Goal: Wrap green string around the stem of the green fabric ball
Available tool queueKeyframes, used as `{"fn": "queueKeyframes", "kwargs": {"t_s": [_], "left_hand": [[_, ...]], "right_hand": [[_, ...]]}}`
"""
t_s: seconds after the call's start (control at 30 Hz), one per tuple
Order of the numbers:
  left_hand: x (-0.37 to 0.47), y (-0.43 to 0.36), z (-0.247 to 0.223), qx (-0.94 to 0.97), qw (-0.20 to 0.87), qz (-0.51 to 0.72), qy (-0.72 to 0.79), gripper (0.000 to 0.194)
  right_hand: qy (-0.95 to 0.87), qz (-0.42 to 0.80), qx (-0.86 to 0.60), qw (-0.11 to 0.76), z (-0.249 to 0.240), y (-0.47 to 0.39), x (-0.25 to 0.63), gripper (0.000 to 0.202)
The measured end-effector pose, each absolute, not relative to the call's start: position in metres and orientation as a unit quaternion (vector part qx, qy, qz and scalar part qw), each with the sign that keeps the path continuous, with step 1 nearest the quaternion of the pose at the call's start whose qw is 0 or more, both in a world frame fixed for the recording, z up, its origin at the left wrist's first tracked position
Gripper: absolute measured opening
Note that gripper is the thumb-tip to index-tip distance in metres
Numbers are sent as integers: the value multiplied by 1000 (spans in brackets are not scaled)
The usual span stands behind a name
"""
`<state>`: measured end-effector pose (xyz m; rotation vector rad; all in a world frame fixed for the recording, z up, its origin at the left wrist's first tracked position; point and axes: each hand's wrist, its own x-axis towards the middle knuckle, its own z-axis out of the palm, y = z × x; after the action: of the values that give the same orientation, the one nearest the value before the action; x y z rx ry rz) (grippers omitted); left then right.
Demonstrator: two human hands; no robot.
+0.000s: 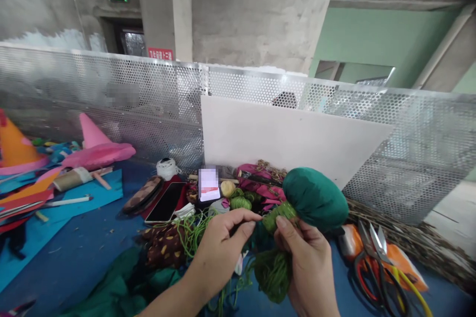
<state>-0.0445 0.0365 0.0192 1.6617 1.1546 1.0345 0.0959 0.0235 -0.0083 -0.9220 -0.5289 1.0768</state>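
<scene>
My right hand [303,252] grips a neck wrapped in green yarn [278,215], thumb on the wrapping. Above it bulges a round, stuffed dark-green cloth ball [316,199]. Loose dark-green yarn [273,275] hangs below, beside the right palm. My left hand [226,240] is just left of the wrapping, thumb and forefinger nearly meeting in a pinch; any strand between them is too small to make out. Light-green tangled yarn [191,233] lies behind the left wrist, next to brown patterned cloth [165,247]. Dark-green cloth [111,285] spreads at the lower left.
Scissors [375,257] and an orange packet [405,262] lie right, near dry stalks [412,235]. Phones [166,203], a pouch [143,195] and yarn balls [241,202] sit behind the hands. Coloured felt and pink [96,146] and orange cones [17,143] lie left. A white board [282,133] leans on perforated metal.
</scene>
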Motion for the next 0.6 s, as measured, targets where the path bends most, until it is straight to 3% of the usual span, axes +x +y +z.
{"fn": "queueKeyframes", "kwargs": {"t_s": [0.1, 0.23, 0.3, 0.43, 0.6], "left_hand": [[-48, 36, 17, 695, 328, 421, 481, 30], [-41, 27, 2, 780, -6, 481, 401, 42], [-35, 23, -9, 821, -85, 447, 345, 51], [-28, 23, -23, 823, -74, 418, 378, 54], [-34, 28, -6, 806, 138, 353, 454, 37]], "right_hand": [[-221, 499, -414, 728, -7, 23, 95, 31], [-211, 504, -406, 732, -7, 23, 94, 29], [-215, 506, -403, 731, -8, 22, 94, 28], [-221, 509, -404, 728, -12, 21, 92, 27], [-245, 503, -396, 729, -11, 24, 94, 24]]}}
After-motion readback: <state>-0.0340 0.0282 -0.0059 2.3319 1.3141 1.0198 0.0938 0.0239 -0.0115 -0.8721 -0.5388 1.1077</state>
